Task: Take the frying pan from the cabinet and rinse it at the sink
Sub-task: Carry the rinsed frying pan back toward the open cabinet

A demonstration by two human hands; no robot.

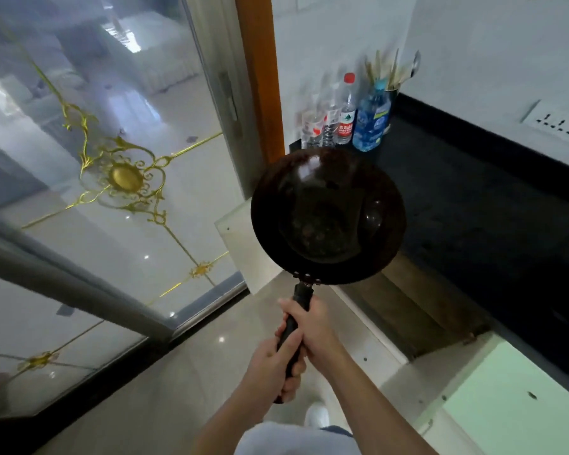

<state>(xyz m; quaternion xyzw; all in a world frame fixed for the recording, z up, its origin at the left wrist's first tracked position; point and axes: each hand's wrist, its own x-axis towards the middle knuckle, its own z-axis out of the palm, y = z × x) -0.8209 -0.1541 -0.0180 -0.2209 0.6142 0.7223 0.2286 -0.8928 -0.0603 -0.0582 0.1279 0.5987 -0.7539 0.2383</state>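
Observation:
A dark round frying pan (327,215) is held out in front of me, bowl facing up, level with the edge of the black countertop. Its black handle (298,310) points back toward me. My right hand (312,330) grips the handle closer to the pan. My left hand (275,366) grips the handle's end, just behind the right hand. The open cabinet (418,310) below the counter sits to the right of the pan, with its pale green doors swung out. No sink is in view.
A black countertop (473,198) runs to the right, with several bottles (345,116) and a utensil holder (393,80) in its far corner. A glass sliding door with gold ornament (125,175) fills the left. A wall socket (559,124) is on the white wall.

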